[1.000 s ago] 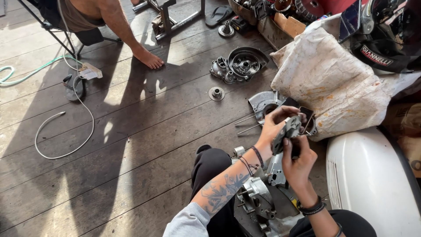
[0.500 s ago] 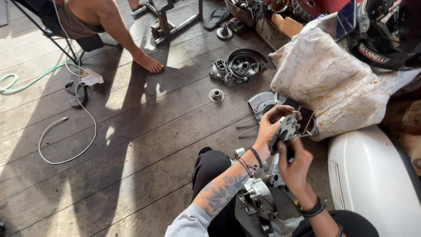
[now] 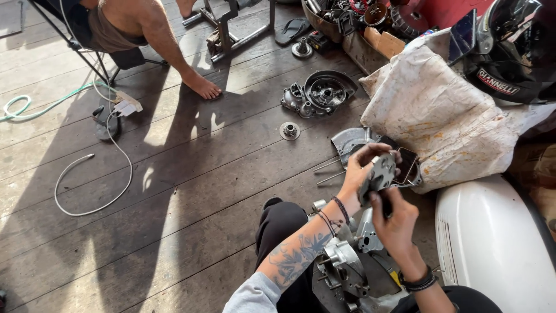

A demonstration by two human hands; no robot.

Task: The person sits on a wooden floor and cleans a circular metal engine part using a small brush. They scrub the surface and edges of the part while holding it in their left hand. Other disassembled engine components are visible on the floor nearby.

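Above my lap, both hands are clamped on a small grey metal engine part (image 3: 379, 174): my left hand (image 3: 358, 169) wraps its upper end from the left, my right hand (image 3: 395, 220) pinches its lower edge. My fingers cover much of it, so its full outline is hard to read. Its long axis runs slantwise, the upper end pointing up and to the right, toward the stained white sack (image 3: 434, 113). Below it lies a grey engine casing (image 3: 341, 269), partly cut off by the picture's bottom edge. A black helmet (image 3: 512, 49) with a red-and-white label sits at upper right, also cropped. Another person's bare foot (image 3: 202, 87) rests on the floorboards.
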